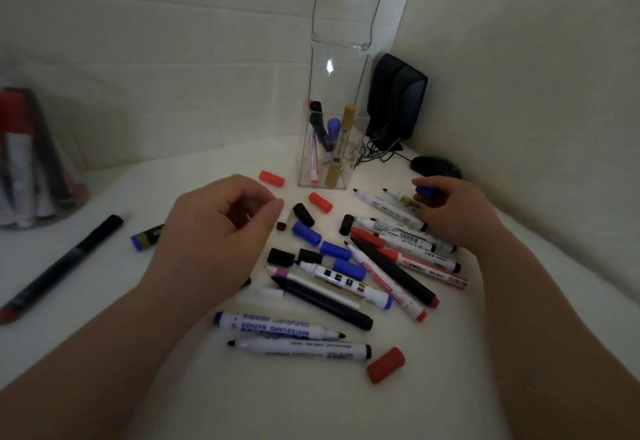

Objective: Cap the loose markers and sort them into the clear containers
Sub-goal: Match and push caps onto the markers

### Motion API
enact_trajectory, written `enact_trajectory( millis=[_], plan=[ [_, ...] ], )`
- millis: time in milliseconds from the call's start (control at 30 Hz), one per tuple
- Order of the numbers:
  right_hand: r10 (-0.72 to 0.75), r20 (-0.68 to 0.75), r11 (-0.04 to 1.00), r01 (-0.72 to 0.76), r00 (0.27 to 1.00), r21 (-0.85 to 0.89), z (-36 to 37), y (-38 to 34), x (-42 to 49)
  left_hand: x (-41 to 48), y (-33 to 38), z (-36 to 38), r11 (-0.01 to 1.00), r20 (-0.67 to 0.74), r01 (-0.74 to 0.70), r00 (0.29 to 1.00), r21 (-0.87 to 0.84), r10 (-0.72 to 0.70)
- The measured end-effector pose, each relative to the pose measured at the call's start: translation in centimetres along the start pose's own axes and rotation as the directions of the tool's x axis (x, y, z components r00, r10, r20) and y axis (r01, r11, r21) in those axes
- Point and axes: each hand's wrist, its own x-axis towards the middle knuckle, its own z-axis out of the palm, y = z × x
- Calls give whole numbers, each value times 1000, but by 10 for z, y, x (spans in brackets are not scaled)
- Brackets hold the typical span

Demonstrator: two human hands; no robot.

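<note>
Black speaker pair [396,96] stands upright in far corner, against wall, w/ tangled black cable [379,148] bunched at its base. Black mouse [437,166] sits on white tabletop [277,405] just in front of & right of speakers; thin cord runs from the tangle toward it. Walls [519,58] pale, plain; left one shows faint horizontal seams. Lighting dim overall, far left edge blurred.
</note>
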Motion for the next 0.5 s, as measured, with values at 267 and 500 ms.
enact_trajectory(
  millis=[267,500],
  plan=[
    [-257,-83,768,256,963,588,22,-102,-83,-1,9,4,871,327,349,915,-346,-237],
    [-344,-102,677,322,933,662,48,-123,-104,-7,11,12,698,358,437,894,-568,-268]
  ],
)
